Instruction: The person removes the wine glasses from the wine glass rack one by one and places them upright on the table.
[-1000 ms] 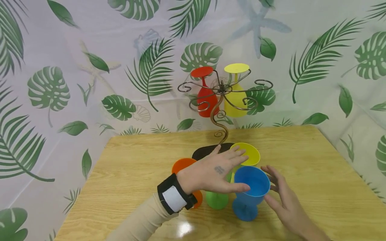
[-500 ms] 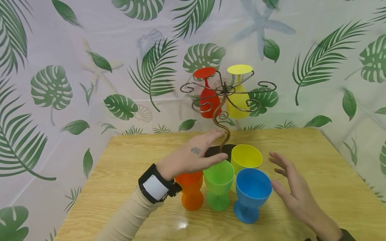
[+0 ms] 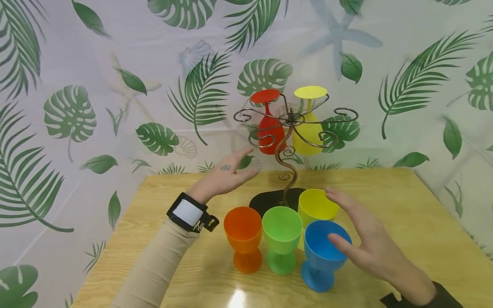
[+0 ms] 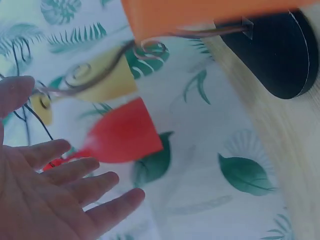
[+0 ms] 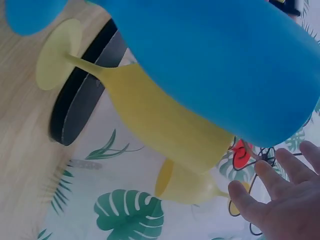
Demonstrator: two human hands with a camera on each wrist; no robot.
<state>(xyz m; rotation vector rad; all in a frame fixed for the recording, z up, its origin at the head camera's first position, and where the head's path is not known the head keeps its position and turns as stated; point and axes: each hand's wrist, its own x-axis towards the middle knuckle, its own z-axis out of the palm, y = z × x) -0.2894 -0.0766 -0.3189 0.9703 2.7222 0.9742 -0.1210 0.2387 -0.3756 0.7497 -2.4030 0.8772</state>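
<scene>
My left hand [image 3: 223,177] is raised to the left of a metal goblet rack, fingers spread and holding nothing. Its palm shows in the left wrist view, with a red goblet [image 4: 122,132] beyond the fingers. My right hand [image 3: 371,241] hovers at the right of a blue goblet [image 3: 325,252], thumb overlapping its rim in the head view, fingers extended. Left of the blue one stand a green goblet [image 3: 282,235] and an orange goblet [image 3: 243,233], all upright. A yellow goblet [image 3: 313,205] stands behind the blue one, partly hidden.
The rack [image 3: 286,162] has curled arms and a black base [image 3: 265,201] behind the goblets. From its arms the red goblet and a second yellow goblet [image 3: 307,137] hang upside down. A leaf-patterned cloth [image 3: 154,77] backs the wooden table [image 3: 185,273].
My left hand has moved left and up, away from over the goblets. The right hand drew back from the blue goblet, then came forward over its rim. The standing goblets keep their places.
</scene>
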